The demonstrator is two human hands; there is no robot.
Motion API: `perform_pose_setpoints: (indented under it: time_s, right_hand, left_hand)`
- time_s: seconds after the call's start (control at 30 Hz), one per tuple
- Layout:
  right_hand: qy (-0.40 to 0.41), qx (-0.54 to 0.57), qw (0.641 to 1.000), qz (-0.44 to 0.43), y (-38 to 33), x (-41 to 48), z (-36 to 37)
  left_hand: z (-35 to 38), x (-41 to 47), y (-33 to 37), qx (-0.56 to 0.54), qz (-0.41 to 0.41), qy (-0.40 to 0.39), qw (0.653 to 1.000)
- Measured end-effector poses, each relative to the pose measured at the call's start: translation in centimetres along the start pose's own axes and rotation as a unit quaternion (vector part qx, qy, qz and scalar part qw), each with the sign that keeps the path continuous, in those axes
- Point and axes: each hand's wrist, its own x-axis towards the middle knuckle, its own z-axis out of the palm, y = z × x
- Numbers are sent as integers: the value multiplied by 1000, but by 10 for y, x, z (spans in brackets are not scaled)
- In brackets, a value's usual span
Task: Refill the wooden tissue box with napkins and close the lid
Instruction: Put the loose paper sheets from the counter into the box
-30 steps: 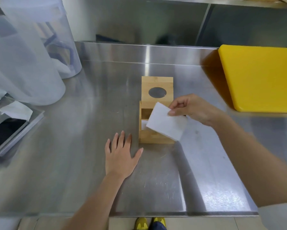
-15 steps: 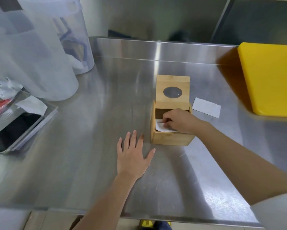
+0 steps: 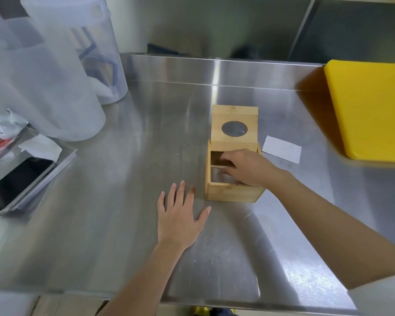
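The wooden tissue box (image 3: pixel 231 193) stands near the middle of the steel counter (image 3: pixel 123 179), its lid (image 3: pixel 234 125) swung up and back so the oval hole in it faces the camera. The box is open at the top.

The right hand (image 3: pixel 246 167) reaches in over the right wall of the box, wrist resting about at the rim. Its fingers (image 3: pixel 226 158) are curled downward into the opening and are blurred; they seem to be on a pale napkin (image 3: pixel 218 175) lying inside the box, but whether they pinch it or only press on it cannot be told. The hand is half closed, neither a fist nor spread.

The left hand (image 3: pixel 180 215) lies flat on the counter just in front of and to the left of the box, palm down, fingers spread and straight, thumb pointing toward the box's near left corner. It holds nothing and does not touch the box, though the fingertips come close to its front wall.

A single white napkin (image 3: pixel 281 148) lies flat on the counter just to the right of the box, apart from it, between the box and a yellow cutting board (image 3: pixel 372 110) at the right edge.

At the left stand two large clear plastic containers (image 3: pixel 43 76), one behind the other. In front of them sits a metal tray (image 3: pixel 20 199) at the counter's left edge, with a dark phone-like slab and some crumpled white paper in it.
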Motion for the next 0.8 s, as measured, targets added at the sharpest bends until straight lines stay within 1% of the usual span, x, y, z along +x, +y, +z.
perform_pose_setpoints:
  time_s: [0.07, 0.13, 0.2, 0.3, 0.37, 0.4, 0.57, 0.7, 0.8]
  right_hand:
    - [39, 23, 999, -4, 1, -7, -9]
    - [116, 56, 992, 11, 10, -15, -18]
    - [194, 121, 973, 44, 29, -19, -24]
    - [243, 227, 936, 120, 63, -19, -26]
    - [248, 267, 916, 169, 86, -16, -22]
    - [248, 270, 912, 186, 96, -14, -19]
    - [227, 199, 926, 228, 137, -7, -6]
    - [206, 188, 927, 250, 158, 4, 3]
    - [205, 202, 920, 265, 168, 12, 8]
  left_hand:
    - [0, -1, -2, -2, -1, 2, 1000]
    - [2, -1, -4, -9, -2, 11, 1000]
    - [3, -1, -3, -18, -3, 27, 999]
    - [4, -1, -1, -18, -4, 34, 999]
    - [5, -1, -2, -19, -7, 34, 999]
    - [5, -1, -2, -18, -8, 33, 999]
    - [6, 0, -3, -11, -14, 30, 999]
    - [6, 2, -3, -7, -15, 23, 1000]
    - [6, 2, -2, 2, -17, 17, 1000]
